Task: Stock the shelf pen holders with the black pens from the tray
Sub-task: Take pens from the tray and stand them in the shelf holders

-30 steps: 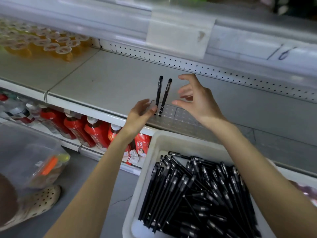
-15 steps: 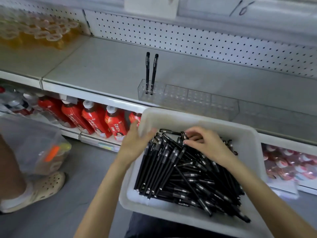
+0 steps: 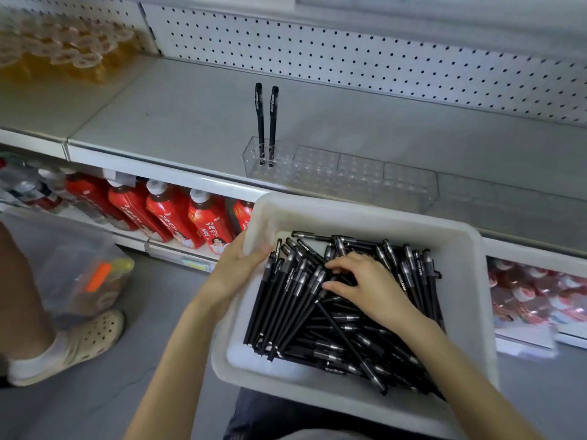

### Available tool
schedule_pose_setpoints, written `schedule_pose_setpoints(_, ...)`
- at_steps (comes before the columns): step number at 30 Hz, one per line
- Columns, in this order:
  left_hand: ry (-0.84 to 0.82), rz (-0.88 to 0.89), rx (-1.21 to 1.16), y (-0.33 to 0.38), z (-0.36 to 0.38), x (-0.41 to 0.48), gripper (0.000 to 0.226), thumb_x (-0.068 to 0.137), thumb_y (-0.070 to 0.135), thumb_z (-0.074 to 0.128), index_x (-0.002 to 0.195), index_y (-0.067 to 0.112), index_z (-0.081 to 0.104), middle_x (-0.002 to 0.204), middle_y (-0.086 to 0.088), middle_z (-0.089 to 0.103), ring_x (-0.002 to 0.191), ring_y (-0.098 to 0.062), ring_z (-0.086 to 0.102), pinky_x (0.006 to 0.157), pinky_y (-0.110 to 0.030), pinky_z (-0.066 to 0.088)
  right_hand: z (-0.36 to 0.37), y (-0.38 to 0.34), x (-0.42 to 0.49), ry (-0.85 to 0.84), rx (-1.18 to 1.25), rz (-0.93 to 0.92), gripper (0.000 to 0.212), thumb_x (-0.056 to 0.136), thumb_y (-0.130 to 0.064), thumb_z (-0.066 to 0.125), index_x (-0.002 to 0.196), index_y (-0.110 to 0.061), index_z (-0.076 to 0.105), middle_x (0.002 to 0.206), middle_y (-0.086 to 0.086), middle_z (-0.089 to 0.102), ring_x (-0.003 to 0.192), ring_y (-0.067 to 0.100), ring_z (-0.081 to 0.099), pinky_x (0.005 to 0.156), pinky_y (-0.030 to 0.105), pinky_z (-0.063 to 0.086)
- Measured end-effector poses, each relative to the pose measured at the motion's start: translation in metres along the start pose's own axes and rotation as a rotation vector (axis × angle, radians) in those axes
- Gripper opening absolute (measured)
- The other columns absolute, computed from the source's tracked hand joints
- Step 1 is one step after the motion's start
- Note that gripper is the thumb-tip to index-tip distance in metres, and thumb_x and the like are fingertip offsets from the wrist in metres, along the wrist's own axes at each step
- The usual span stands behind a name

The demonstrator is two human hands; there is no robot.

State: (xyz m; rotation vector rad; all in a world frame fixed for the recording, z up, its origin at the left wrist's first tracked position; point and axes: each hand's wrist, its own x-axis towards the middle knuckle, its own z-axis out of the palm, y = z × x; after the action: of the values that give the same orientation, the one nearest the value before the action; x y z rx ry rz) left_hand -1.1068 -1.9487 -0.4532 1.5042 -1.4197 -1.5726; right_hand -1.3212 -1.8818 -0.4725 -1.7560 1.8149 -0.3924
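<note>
A white tray (image 3: pixel 368 214) full of several black pens (image 3: pixel 295 300) rests on my lap below the shelf. My left hand (image 3: pixel 236 265) grips the tray's left rim, fingers curled over its edge. My right hand (image 3: pixel 362 281) lies on the pen pile with thumb and fingers closing round pens in the middle. On the grey shelf (image 3: pixel 190 122) stands a row of clear pen holders (image 3: pixel 349 176). Two black pens (image 3: pixel 266 122) stand upright in the leftmost holder; the other holders show no pens.
White pegboard (image 3: pixel 349 52) backs the shelf. Sealed yellow cups (image 3: pixel 57 55) sit at far left. Red bottles (image 3: pixel 165 211) line the lower shelf. A person's leg and beige clog (image 3: pixel 79 341) stand on the floor left, beside a clear bin (image 3: pixel 73 265).
Both hands came down from the holder on the shelf to the tray. The left hand took hold of the tray rim; the right hand settled onto the pens.
</note>
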Motion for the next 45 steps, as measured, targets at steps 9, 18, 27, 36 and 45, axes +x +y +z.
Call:
schedule_pose_setpoints(9, 0.03, -0.031, 0.042, 0.001, 0.003, 0.001, 0.036, 0.088, 0.036, 0.061, 0.122, 0.028, 0.057, 0.102, 0.008, 0.068, 0.097, -0.014, 0.064, 0.09, -0.034, 0.049, 0.003, -0.006, -0.011, -0.021, 0.076, -0.053, 0.043, 0.083, -0.041, 0.066, 0.124, -0.031, 0.058, 0.1, -0.019, 0.055, 0.103, 0.006, 0.052, 0.094, 0.027, 0.041)
schedule_pose_setpoints(18, 0.024, -0.031, 0.025, 0.0, 0.003, 0.0, 0.04, 0.085, 0.039, 0.061, 0.122, 0.026, 0.058, 0.103, 0.006, 0.068, 0.097, -0.016, 0.064, 0.095, -0.041, 0.048, 0.01, -0.023, -0.03, -0.014, 0.218, -0.07, 0.04, 0.083, -0.035, 0.068, 0.122, -0.031, 0.059, 0.104, -0.019, 0.058, 0.101, -0.005, 0.054, 0.091, 0.009, 0.039)
schedule_pose_setpoints(27, 0.018, -0.036, 0.037, -0.002, 0.0, 0.002, 0.045, 0.085, 0.044, 0.061, 0.125, 0.026, 0.057, 0.108, 0.004, 0.068, 0.101, -0.018, 0.063, 0.096, -0.043, 0.047, 0.018, -0.031, -0.027, 0.097, 0.509, -0.014, 0.029, 0.078, -0.014, 0.075, 0.104, -0.026, 0.068, 0.098, -0.018, 0.06, 0.096, -0.001, 0.06, 0.085, 0.013, 0.049)
schedule_pose_setpoints(36, 0.02, -0.022, 0.029, -0.002, 0.0, 0.001, 0.032, 0.087, 0.04, 0.06, 0.117, 0.028, 0.06, 0.098, 0.006, 0.069, 0.092, -0.015, 0.065, 0.091, -0.039, 0.05, 0.034, -0.051, -0.018, 0.267, 0.901, 0.171, 0.013, 0.073, -0.002, 0.077, 0.078, -0.011, 0.069, 0.075, -0.005, 0.071, 0.072, 0.006, 0.067, 0.068, 0.015, 0.05)
schedule_pose_setpoints(45, 0.031, 0.013, 0.011, -0.004, -0.001, 0.002, 0.034, 0.087, 0.038, 0.061, 0.119, 0.028, 0.06, 0.102, 0.01, 0.069, 0.096, -0.009, 0.064, 0.091, -0.032, 0.048, 0.04, -0.065, -0.012, 0.195, 1.189, 0.29, 0.018, 0.077, 0.005, 0.071, 0.09, -0.005, 0.066, 0.077, 0.003, 0.073, 0.075, 0.013, 0.069, 0.07, 0.026, 0.057)
